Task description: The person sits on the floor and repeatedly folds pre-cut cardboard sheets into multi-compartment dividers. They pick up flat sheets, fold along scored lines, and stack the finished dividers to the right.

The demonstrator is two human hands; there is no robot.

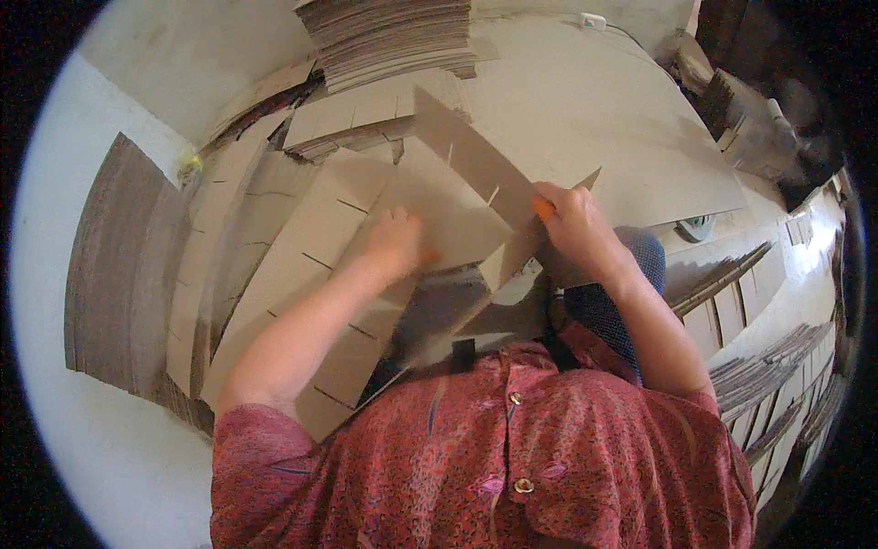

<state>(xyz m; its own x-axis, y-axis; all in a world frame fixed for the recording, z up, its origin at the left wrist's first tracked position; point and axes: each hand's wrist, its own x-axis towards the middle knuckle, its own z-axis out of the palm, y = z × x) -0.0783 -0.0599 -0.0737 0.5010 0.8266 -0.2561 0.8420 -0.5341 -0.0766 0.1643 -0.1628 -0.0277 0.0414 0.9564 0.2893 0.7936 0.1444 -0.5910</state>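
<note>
My right hand point(581, 229) is closed on a slotted cardboard strip point(471, 151), which stands tilted and stretches toward the far left. An orange cover shows on a finger of this hand. Other cardboard pieces cross the strip below the hand, but how they join cannot be made out. My left hand point(393, 245) is smeared by motion, low over a flat cardboard piece point(444, 206); its grip is unclear, and a bit of orange shows beside it. Under my left forearm lies a long slotted cardboard sheet point(306, 261).
A tall stack of cardboard point(389, 41) stands at the back. More slotted strips point(206, 256) lie at the left, beside a curved cardboard stack point(123, 265). A large pale board point(585, 110) spreads at the back right. Bundles of slotted cardboard point(768, 366) lie at the right.
</note>
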